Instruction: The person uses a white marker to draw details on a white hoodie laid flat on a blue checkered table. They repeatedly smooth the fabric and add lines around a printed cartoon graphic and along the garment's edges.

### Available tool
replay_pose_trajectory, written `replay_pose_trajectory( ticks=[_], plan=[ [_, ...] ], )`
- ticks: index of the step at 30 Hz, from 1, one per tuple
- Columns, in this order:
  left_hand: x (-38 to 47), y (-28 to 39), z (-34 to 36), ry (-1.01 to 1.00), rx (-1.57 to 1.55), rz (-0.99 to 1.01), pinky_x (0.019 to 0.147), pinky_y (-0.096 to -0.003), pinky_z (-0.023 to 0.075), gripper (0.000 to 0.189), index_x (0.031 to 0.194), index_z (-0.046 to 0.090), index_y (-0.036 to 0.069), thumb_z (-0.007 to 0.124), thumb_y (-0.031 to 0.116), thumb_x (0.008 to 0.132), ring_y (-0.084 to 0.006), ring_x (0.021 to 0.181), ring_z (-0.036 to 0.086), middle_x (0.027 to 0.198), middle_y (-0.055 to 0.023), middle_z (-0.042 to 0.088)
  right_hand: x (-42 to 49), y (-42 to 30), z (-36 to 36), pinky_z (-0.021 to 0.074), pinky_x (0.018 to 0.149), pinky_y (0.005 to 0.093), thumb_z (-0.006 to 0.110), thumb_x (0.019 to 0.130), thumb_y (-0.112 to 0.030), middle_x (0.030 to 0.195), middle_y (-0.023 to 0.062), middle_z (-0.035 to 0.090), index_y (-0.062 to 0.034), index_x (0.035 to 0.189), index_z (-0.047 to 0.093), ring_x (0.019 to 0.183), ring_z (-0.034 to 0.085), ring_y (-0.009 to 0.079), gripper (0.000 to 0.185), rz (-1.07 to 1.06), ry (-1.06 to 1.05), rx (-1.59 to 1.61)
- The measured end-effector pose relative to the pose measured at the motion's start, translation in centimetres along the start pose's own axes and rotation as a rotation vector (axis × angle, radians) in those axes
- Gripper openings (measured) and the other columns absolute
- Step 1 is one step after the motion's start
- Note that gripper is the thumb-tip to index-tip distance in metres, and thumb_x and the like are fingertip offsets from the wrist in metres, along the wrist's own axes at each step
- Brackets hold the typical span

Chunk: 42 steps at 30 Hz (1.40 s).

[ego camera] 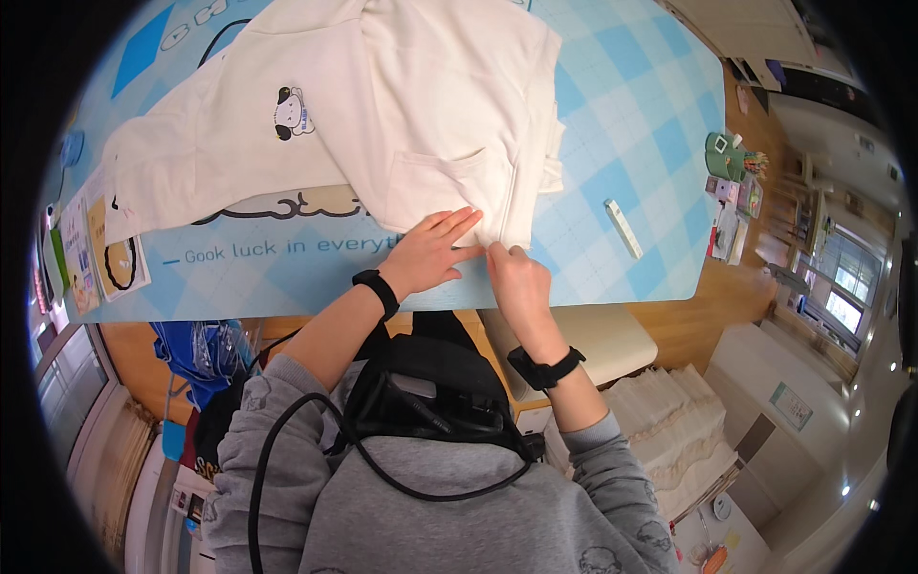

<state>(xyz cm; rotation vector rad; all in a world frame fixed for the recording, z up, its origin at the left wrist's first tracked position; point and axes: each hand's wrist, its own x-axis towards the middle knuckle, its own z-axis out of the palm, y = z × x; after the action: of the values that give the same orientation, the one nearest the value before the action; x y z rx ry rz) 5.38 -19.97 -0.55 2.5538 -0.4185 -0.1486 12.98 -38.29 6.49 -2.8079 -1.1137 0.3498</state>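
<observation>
A cream-white garment (437, 86), seemingly a zip-front jacket, lies spread over the light-blue checked table mat (617, 86). It bears a small cartoon puppy print (290, 113) and a patch pocket (437, 183). Just below that pocket my left hand (434, 251) rests flat on the cloth at its near edge, fingers stretched out. Close beside it, my right hand (520, 283) is closed on the garment's near corner, at the bottom of a long strip that looks like the front zip. The curled fingers hide exactly what part they pinch.
A narrow white box (623, 229) lies on the mat at right. Booklets (118, 244) with a black beaded bracelet (120, 264) are at the left edge. A green pen holder (723, 156) stands beyond the right edge. A cream padded seat (595, 337) is below the table's edge.
</observation>
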Motion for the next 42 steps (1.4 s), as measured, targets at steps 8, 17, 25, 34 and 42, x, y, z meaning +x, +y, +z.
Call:
replay_pose_trajectory(
  ticks=[8, 17, 25, 34, 42],
  plan=[
    [0.03, 0.01, -0.05, 0.002, 0.001, 0.004, 0.123, -0.0407, 0.0292, 0.056, 0.137, 0.064, 0.029, 0.079, 0.038, 0.084, -0.0233, 0.154, 0.031, 0.167, -0.0092, 0.034, 0.06, 0.10, -0.16, 0.0494, 0.047, 0.0413, 0.071, 0.092, -0.014, 0.068, 0.0117, 0.060, -0.0095, 0.087, 0.062, 0.056, 0.064, 0.0318, 0.011, 0.006, 0.025, 0.001],
    [-0.02, 0.09, -0.37, -0.008, -0.034, -0.012, 0.124, -0.0424, 0.0290, 0.055, 0.138, 0.064, 0.027, 0.078, 0.036, 0.086, -0.0253, 0.155, 0.030, 0.168, -0.0102, 0.032, -0.18, -0.28, -0.31, 0.0483, 0.046, 0.0406, 0.071, 0.091, -0.014, 0.067, 0.0113, 0.060, -0.0097, 0.085, 0.061, 0.054, 0.064, 0.0307, 0.013, 0.013, 0.011, -0.034],
    [-0.01, 0.11, -0.30, -0.019, -0.045, -0.001, 0.124, -0.0422, 0.0289, 0.055, 0.138, 0.064, 0.027, 0.078, 0.037, 0.086, -0.0250, 0.155, 0.030, 0.168, -0.0100, 0.032, 0.02, -0.21, -0.19, 0.0486, 0.046, 0.0407, 0.071, 0.093, -0.017, 0.065, 0.0105, 0.060, -0.0099, 0.086, 0.062, 0.053, 0.063, 0.0304, 0.014, -0.004, 0.063, -0.034],
    [-0.05, 0.13, -0.12, 0.012, -0.020, -0.007, 0.123, -0.0405, 0.0293, 0.057, 0.138, 0.064, 0.029, 0.080, 0.036, 0.083, -0.0233, 0.154, 0.031, 0.167, -0.0096, 0.035, -0.39, 0.01, -0.07, 0.0475, 0.046, 0.0409, 0.070, 0.094, -0.016, 0.067, 0.0105, 0.060, -0.0099, 0.087, 0.063, 0.054, 0.063, 0.0305, 0.012, 0.054, -0.055, -0.025],
    [0.01, 0.09, -0.16, -0.008, -0.008, -0.011, 0.124, -0.0408, 0.0282, 0.055, 0.137, 0.065, 0.029, 0.080, 0.036, 0.084, -0.0230, 0.155, 0.030, 0.167, -0.0090, 0.034, -0.24, -0.17, -0.16, 0.0473, 0.045, 0.0409, 0.071, 0.092, -0.015, 0.066, 0.0105, 0.058, -0.0102, 0.086, 0.062, 0.053, 0.063, 0.0305, 0.012, -0.016, 0.044, -0.038]
  ],
)
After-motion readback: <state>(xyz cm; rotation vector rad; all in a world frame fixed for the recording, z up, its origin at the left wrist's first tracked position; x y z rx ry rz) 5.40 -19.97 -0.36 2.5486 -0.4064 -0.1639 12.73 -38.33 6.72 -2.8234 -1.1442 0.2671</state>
